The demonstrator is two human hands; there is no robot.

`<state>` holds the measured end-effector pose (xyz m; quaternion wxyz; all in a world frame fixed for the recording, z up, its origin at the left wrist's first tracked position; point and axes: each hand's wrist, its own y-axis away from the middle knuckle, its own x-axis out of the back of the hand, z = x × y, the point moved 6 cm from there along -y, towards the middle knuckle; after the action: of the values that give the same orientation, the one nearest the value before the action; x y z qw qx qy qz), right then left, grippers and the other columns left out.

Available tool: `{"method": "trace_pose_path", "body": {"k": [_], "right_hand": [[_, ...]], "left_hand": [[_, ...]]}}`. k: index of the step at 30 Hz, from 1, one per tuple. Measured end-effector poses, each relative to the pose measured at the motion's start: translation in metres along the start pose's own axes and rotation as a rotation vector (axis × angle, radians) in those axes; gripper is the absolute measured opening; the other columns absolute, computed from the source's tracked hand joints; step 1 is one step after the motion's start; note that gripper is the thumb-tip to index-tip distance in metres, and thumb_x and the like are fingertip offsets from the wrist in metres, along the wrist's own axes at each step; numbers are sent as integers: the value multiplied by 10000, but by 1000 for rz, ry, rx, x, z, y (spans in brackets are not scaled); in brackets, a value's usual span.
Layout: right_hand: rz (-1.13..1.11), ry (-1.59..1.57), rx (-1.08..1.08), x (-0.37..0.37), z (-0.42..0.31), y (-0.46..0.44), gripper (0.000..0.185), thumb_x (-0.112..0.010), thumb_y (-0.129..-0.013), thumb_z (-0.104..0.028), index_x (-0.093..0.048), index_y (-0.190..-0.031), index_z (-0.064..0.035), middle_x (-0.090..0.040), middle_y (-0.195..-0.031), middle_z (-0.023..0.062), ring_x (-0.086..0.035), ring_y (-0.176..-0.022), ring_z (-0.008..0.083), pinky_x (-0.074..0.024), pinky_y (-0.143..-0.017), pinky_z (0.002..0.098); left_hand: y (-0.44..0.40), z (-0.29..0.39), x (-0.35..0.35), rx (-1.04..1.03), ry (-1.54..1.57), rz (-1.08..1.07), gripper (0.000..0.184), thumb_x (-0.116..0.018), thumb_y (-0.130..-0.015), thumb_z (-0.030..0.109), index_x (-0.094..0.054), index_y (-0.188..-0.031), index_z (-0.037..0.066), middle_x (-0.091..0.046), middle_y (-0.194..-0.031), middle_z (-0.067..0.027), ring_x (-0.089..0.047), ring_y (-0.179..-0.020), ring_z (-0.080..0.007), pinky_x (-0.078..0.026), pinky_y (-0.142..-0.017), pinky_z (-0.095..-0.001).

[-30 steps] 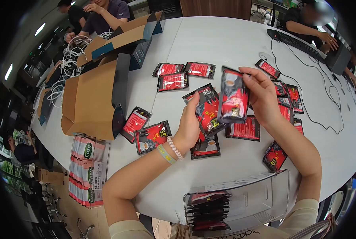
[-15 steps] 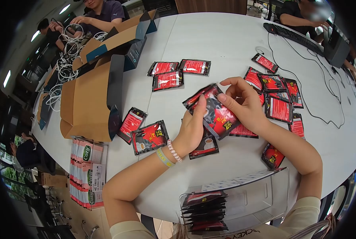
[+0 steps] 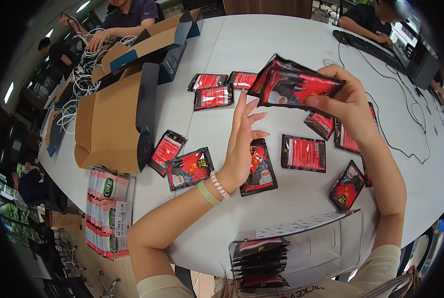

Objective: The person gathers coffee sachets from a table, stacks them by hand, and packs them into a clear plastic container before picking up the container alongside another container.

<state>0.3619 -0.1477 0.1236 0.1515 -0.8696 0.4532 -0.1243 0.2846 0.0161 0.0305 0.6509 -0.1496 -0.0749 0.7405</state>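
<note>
My right hand (image 3: 349,102) pinches at least two red and black coffee sachets (image 3: 296,87) by one end, raised above the table. Beneath their far end is my left hand (image 3: 239,154), open with fingers apart and holding nothing. A coffee sachet (image 3: 263,176) lies beside my left hand, partly covered by it. Face down to its right is another sachet (image 3: 303,154), and a tilted one (image 3: 347,186) rests near my right forearm. Close to my body stands a clear plastic holder (image 3: 326,253) with a stack of sachets (image 3: 260,263) at its left end.
Several sachets (image 3: 213,98) lie farther back, others (image 3: 188,170) at left. An open cardboard box (image 3: 110,119) stands beside a rack of Cozy tea packets (image 3: 107,213). White cables (image 3: 85,74), a keyboard (image 3: 368,52) and two seated people (image 3: 132,20) border the table.
My right hand has lifted the sachets up and rightward. My left hand has let go of them and opened. The sachets on the table beneath are more exposed.
</note>
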Motion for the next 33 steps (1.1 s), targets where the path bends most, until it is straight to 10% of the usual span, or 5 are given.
{"method": "trace_pose_path", "body": {"k": [13,16,20,26,33], "right_hand": [[-240,225,-148,-9,8,2,432,-747,-747,-5,-540,-1126,-11,-670,-911,62,-621,-847,92,-493,-774,245],[-216,102,-239,-9,10,1,505,-755,-730,15,-522,-1177,-17,-654,-930,41,-617,-856,94,-486,-813,253],[-245,83,-179,-14,13,3,558,-770,-712,13,-517,-1209,-14,-635,-926,20,-601,-842,87,-475,-816,253],[-392,557,-48,-29,11,11,634,-791,-726,-143,-502,-1283,-53,-634,-930,59,-582,-837,123,-475,-753,284],[-614,887,-256,-9,40,17,971,-859,-579,-364,-388,-1374,-65,-593,-1044,129,-592,-898,251,-493,-732,355]], "left_hand": [[5,0,-11,217,100,-126,202,-556,-944,106,-601,-1070,-45,-669,-994,-133,-694,-831,-229,-576,-659,-283],[8,-2,-13,242,81,-224,512,-457,-976,422,-556,-1145,-50,-662,-1011,-164,-698,-822,-266,-585,-656,-304],[6,1,-21,412,325,-328,1205,-96,-665,926,-307,-1391,-12,-585,-1161,-256,-678,-882,-346,-578,-735,-381],[18,-20,-31,652,991,-598,794,-376,-876,660,-353,-1366,36,-545,-1140,-218,-538,-791,-227,-456,-786,-428],[2,-14,-6,426,837,-136,436,-499,-863,351,-502,-1168,40,-553,-1079,-90,-432,-724,-139,-375,-691,-303]]}}
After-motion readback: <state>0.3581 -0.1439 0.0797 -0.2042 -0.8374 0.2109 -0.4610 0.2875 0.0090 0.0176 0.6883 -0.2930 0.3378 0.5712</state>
